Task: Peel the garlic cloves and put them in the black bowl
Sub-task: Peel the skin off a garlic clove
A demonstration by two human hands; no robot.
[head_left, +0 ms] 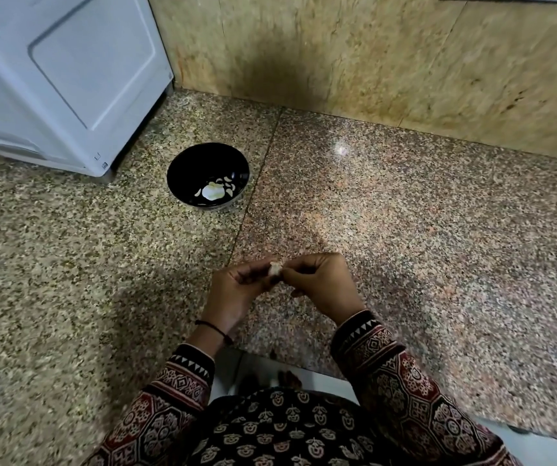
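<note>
garlic clove (pixel 274 269) pinched between fingertips of left hand (pixel 236 290) and right hand (pixel 321 284), possibly part-peeled; black bowl (pixel 183 169) beyond, holding cloves.

Sleeves (pixel 405 381) block-printed in maroon, black and cream are worn; a black thread (pixel 212 327) is tied round the left wrist (pixel 207 339).

Head-worn view, steeply downward (close)

The black bowl (pixel 183 169) is gleaming around white cloves (pixel 212 192). The table (pixel 405 213) is showing speckled brown-pink granite. At lower frame, the sleeves (pixel 405 398) are showing a maroon, black and cream geometric print.
</note>
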